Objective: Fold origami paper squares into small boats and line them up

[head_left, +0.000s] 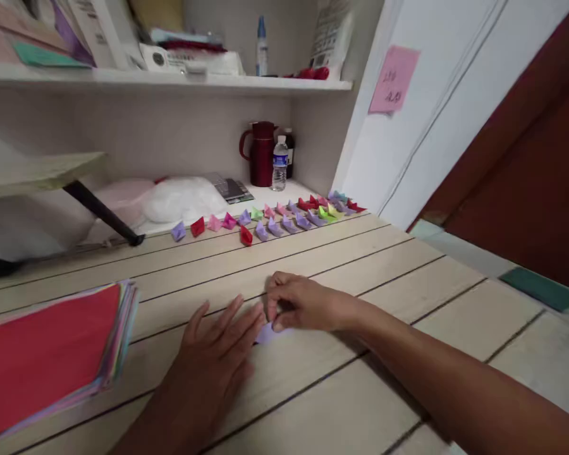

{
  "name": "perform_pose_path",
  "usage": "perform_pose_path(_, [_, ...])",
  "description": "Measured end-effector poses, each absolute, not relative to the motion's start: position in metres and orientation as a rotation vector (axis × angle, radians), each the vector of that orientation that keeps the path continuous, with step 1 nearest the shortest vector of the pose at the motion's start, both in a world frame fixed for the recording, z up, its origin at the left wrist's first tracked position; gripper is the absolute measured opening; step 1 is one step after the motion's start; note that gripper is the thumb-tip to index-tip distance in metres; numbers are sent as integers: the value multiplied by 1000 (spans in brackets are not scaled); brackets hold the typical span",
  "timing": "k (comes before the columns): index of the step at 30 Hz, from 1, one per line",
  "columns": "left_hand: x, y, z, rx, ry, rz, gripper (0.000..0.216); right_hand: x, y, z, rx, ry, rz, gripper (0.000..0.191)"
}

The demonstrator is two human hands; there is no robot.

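Observation:
A small lilac paper lies on the wooden floor, mostly covered by both hands. My left hand rests flat on it with fingers stretched out. My right hand curls over the paper's far edge, fingertips pinched against it. Beyond them several folded paper boats in purple, red, pink and green stand in rows.
A stack of coloured paper sheets, red on top, lies at the left. At the back stand a dark red jug, a water bottle and white bags under a shelf. A pink note sticks on the white wall.

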State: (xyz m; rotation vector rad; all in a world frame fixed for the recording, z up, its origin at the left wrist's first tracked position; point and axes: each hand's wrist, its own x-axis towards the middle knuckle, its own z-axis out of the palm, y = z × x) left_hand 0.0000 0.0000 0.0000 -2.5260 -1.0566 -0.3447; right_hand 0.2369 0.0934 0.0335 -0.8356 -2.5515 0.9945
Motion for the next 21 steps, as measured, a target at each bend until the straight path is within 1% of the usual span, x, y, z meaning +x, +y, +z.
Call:
perform_pose_path(7, [-1, -1, -2, -2608, -1033, -330, 54, 240, 97, 33, -822, -2545, 1055, 16])
perform_pose_path(16, [0, 0, -6, -2608, -1039, -370, 58, 242, 100, 31, -803, -2529, 1113, 15])
perform_pose_path(21, [-4, 4, -11, -2633, -942, -335, 52, 244, 101, 32, -780, -2532, 1142, 13])
